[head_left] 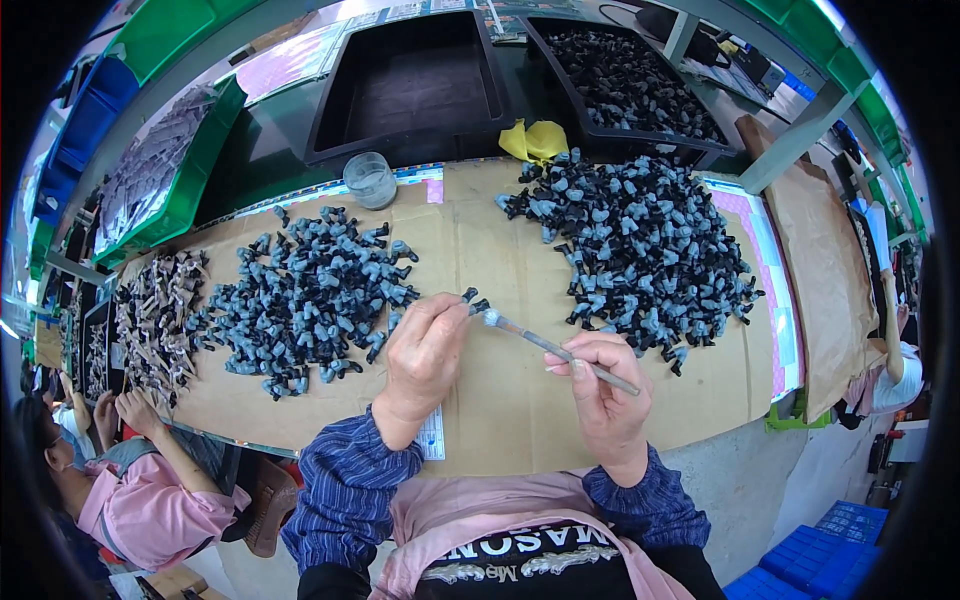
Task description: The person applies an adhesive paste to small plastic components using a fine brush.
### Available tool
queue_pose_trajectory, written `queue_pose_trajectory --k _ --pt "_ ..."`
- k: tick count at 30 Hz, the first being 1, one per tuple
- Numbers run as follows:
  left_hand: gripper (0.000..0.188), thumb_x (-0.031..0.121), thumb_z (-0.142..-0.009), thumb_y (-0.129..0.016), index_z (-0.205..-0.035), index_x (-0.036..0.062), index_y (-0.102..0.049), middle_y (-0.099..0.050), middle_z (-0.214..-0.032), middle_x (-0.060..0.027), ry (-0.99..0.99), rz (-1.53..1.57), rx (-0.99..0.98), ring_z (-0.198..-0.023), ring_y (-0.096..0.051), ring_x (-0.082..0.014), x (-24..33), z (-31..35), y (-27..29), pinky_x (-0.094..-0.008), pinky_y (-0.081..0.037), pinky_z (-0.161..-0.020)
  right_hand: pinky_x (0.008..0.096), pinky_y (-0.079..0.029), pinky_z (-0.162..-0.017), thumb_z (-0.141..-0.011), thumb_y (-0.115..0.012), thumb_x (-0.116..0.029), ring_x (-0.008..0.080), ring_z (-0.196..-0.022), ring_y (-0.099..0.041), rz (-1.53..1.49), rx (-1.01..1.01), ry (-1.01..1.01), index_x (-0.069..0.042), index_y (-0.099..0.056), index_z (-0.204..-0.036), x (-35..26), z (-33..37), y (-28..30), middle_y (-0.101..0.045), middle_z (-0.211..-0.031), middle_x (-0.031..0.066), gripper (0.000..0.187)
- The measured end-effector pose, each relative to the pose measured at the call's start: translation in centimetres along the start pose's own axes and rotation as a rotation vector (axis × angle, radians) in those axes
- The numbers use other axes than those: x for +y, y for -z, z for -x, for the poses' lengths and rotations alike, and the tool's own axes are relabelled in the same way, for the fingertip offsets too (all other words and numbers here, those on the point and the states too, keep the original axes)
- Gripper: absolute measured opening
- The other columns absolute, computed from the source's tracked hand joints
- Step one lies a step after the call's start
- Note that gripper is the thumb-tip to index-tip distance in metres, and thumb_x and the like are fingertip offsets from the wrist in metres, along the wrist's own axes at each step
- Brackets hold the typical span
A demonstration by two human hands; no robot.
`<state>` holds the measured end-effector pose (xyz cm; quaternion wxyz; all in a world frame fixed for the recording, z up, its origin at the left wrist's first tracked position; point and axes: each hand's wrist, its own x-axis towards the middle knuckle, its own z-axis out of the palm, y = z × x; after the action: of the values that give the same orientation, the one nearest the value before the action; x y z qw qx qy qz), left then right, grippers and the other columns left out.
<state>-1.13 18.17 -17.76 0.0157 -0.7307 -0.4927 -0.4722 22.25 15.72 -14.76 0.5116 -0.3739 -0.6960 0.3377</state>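
My left hand [422, 355] pinches a small grey-and-black moulded figure part [478, 301] between thumb and fingertips, its dark ends sticking out. In my right hand [608, 400] is a thin paintbrush [535, 340], gripped along its handle. The pale brush tip points left and lies very close to the part; whether they touch I cannot tell. A heap of similar grey-and-black parts [305, 300] spreads left of my hands, and a larger heap [650, 250] lies to the right. Both rest on a cardboard sheet [500, 420] covering the table.
Beyond the heaps stand a small clear jar [370, 181], a yellow cloth [536, 142], a black tray [400, 140] and another black tray [640, 138] full of dark parts. Brownish pieces [155, 320] and a green bin [165, 215] are at left. A person in pink [150, 510] sits nearby.
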Motion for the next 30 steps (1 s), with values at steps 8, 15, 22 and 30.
queue_pose_trajectory --k 8,15,22,30 --pt "0.011 -0.002 -0.088 -0.078 -0.096 -0.0023 -0.07 -0.073 -0.088 -0.0125 0.312 0.107 -0.037 -0.072 -0.071 -0.0174 0.1 -0.3 1.0 -0.0277 -0.057 -0.062 0.0331 -0.065 -0.086 -0.103 -0.055 0.004 0.0242 -0.099 -0.072 0.04 0.04 0.059 0.008 -0.058 -0.113 0.3 -0.1 0.1 -0.062 -0.114 0.0199 0.011" --pt "0.007 0.003 -0.09 -0.077 -0.09 -0.0012 -0.071 -0.071 -0.078 -0.0108 0.525 0.138 -0.064 -0.064 -0.068 -0.0178 0.3 -0.6 1.3 -0.0289 -0.054 -0.059 0.0335 -0.058 -0.078 -0.095 -0.068 0.005 0.0267 -0.093 -0.072 0.014 0.051 0.06 0.001 -0.064 -0.106 0.0 -0.7 -1.4 -0.073 -0.099 0.0151 0.013" --pt "0.011 0.003 -0.085 -0.078 -0.094 0.0017 -0.071 -0.071 -0.09 -0.0124 0.258 -0.582 -0.167 -0.088 -0.07 -0.0277 -2.6 -5.3 9.1 -0.0391 -0.054 -0.075 0.0346 -0.061 -0.083 -0.1 -0.058 0.004 0.0253 -0.095 -0.072 -0.023 0.087 -0.061 0.004 -0.06 -0.108 0.9 0.8 1.8 -0.066 -0.109 0.0187 0.008" --pt "0.022 0.001 -0.089 -0.068 -0.11 0.0038 -0.073 -0.07 -0.105 -0.0195 0.236 -0.09 -0.247 -0.101 -0.067 -0.0416 -5.6 -9.3 -6.4 -0.0467 -0.054 -0.087 0.0355 -0.062 -0.085 -0.105 -0.052 -0.003 0.0249 -0.093 -0.073 -0.222 0.318 -0.227 0.005 -0.056 -0.111 1.6 0.5 3.8 -0.061 -0.116 0.0197 0.011"
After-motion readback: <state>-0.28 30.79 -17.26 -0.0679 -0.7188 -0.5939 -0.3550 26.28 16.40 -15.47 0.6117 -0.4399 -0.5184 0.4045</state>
